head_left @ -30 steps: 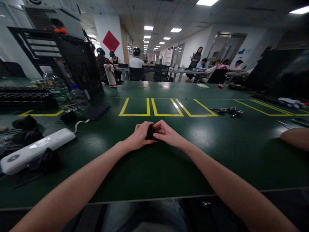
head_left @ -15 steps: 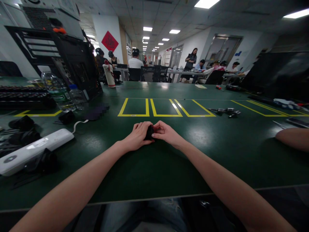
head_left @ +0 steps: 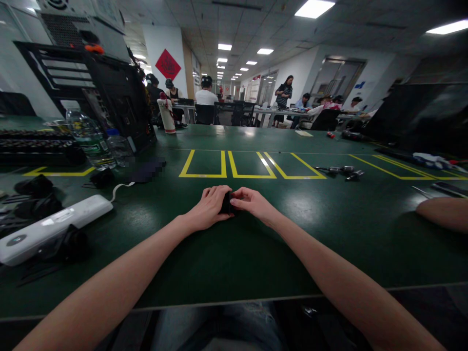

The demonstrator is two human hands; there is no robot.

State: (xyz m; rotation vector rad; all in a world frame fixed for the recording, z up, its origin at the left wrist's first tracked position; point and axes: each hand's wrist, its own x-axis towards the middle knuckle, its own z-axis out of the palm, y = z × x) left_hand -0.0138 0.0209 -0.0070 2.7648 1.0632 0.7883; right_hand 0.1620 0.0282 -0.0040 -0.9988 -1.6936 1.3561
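Note:
A small black object (head_left: 227, 204) stands on the green table (head_left: 248, 263), between my two hands. My left hand (head_left: 211, 207) is wrapped round its left side, fingers over the top and thumb low in front. From the right, my right hand (head_left: 251, 202) meets it with thumb and forefinger pinched at its edge. Much of the object is hidden by the fingers, so what it is cannot be made out. Beyond the hands, yellow tape frames (head_left: 203, 176) mark the table top.
At left lie a white power strip (head_left: 54, 226), black parts (head_left: 34, 200), a water bottle (head_left: 87, 139) and a black computer case (head_left: 120, 105). Metal parts (head_left: 341, 170) lie right of the tape. Another person's arm (head_left: 444, 213) rests at the right edge.
My right thumb and forefinger have shifted slightly at the black object's edge. My left hand keeps its hold. The view has tilted up a little.

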